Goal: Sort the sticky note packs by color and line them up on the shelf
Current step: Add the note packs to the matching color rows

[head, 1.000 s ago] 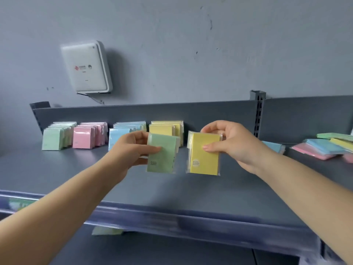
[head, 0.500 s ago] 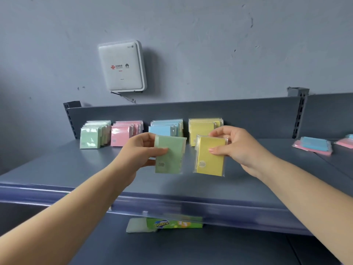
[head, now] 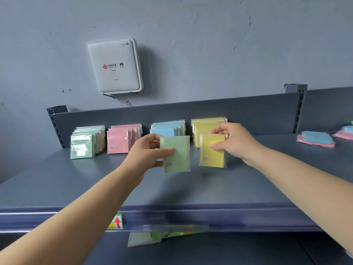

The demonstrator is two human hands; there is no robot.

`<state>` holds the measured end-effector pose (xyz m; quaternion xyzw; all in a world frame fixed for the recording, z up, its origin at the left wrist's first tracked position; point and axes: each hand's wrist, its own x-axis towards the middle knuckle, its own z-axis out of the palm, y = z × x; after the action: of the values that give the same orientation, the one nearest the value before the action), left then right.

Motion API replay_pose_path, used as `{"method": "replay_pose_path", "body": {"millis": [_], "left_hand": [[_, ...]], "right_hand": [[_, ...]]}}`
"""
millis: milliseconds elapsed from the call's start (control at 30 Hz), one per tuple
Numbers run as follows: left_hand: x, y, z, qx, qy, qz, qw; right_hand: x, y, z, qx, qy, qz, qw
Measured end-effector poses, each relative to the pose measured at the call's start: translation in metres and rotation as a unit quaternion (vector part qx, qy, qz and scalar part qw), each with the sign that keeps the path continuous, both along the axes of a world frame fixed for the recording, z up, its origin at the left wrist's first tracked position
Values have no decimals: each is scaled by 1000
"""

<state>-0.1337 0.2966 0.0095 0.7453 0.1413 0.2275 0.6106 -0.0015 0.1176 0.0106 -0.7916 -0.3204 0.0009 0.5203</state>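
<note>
Both hands have moved left along the shelf over the last second, and the view followed. The four sorted rows now sit right behind the hands instead of off to the left.

Left hand: grip pinched on a green pack, thumb on the face, fingers behind. The pack is upright and held above the shelf, in front of the blue row.

Right hand: grip pinched on a yellow pack by its top edge, thumb on the front. It is upright, just in front of the yellow row and overlapping it in view. Cannot tell whether its bottom edge touches the shelf.

What it means:
- Yellow pack has closed on its row since a second ago; looks ready to drop at the front of the line.
- Green pack is still well apart from the green row, which is at the far left past the pink row. Left hand has further to travel.

Each row stands on edge against the back panel, one colour apiece. Unsorted pink and blue packs lie flat at the far right, so the task is not finished.

Risk, my guess: packs are in slick film and the rows lean, so a nudge while placing could topple one.
</note>
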Motion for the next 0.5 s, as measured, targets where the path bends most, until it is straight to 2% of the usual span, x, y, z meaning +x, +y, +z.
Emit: {"method": "replay_pose_path", "body": {"millis": [500], "left_hand": [[56,26,-7,7,1,18,1000]], "right_hand": [[73,24,1,-80,-77,19,994]]}}
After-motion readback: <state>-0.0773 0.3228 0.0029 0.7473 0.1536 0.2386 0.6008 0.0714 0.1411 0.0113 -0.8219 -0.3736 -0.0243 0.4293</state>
